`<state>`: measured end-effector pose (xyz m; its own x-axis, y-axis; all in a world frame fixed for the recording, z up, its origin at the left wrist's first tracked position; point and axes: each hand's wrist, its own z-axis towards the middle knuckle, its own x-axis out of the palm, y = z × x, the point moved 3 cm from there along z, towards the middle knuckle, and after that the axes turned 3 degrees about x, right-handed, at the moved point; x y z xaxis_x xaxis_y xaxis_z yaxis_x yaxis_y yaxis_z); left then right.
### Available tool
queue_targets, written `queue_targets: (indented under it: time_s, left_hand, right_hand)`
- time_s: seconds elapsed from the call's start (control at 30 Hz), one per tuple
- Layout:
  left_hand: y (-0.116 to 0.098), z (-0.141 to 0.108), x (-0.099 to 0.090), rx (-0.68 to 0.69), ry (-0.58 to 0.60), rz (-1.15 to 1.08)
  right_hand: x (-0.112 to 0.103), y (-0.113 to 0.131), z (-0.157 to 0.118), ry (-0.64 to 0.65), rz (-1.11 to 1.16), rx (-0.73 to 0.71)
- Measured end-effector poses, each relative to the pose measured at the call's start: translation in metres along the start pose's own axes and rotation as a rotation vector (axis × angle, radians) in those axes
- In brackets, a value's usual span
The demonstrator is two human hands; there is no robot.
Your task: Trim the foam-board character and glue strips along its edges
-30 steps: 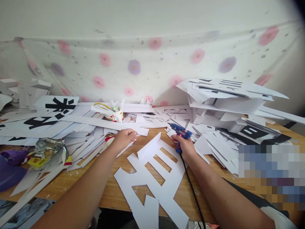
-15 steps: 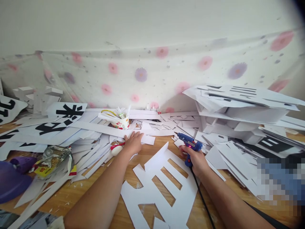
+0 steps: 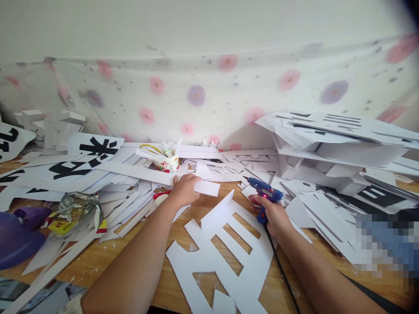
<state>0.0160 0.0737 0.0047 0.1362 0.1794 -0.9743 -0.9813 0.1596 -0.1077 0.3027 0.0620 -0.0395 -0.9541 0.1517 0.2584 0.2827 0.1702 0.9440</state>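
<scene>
My right hand (image 3: 271,213) is wrapped round the handle of a blue hot glue gun (image 3: 266,190). Its nozzle points up and to the left, a small red light glows on its side, and a black cord runs down from the grip. At the far side of the work area, my left hand (image 3: 186,190) is closed over a long white foam board strip (image 3: 207,188), whose right end sticks out past the fingers. Between my arms lies a white foam board cutout (image 3: 204,250) with several slots; a thin upright strip (image 3: 218,211) stands along its upper left edge.
A paper cup (image 3: 166,163) with tools stands behind my left hand. Foam board scraps, printed sheets (image 3: 78,165) and a foil packet (image 3: 77,213) crowd the left. A purple object (image 3: 19,237) sits at the left edge. Stacked foam board shapes (image 3: 334,152) rise on the right.
My left hand has gone from spread fingers on the strip to a closed grip round it. My right hand still holds the glue gun in nearly the same place. The view has shifted slightly.
</scene>
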Motion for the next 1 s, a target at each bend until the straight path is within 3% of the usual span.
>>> queue_targets:
  time_s: [0.27, 0.53, 0.67, 0.87, 1.0]
  left_hand:
    - [0.002, 0.001, 0.011, 0.098, 0.042, -0.022]
    - [0.001, 0.005, 0.0, 0.121, 0.02, -0.027]
    - [0.001, 0.006, 0.007, 0.126, 0.047, -0.023]
    - [0.003, 0.008, 0.021, 0.112, 0.121, -0.015]
    - [0.003, 0.011, 0.011, 0.114, 0.089, -0.031]
  right_hand:
    - [0.002, 0.005, -0.001, -0.001, 0.025, -0.001]
    - [0.005, 0.009, -0.003, 0.028, 0.062, -0.01]
    - [0.004, 0.013, -0.005, 0.015, 0.059, -0.02]
    - [-0.011, 0.049, -0.02, 0.004, 0.194, -0.082]
    - [-0.041, 0.083, -0.049, -0.052, 0.228, -0.248]
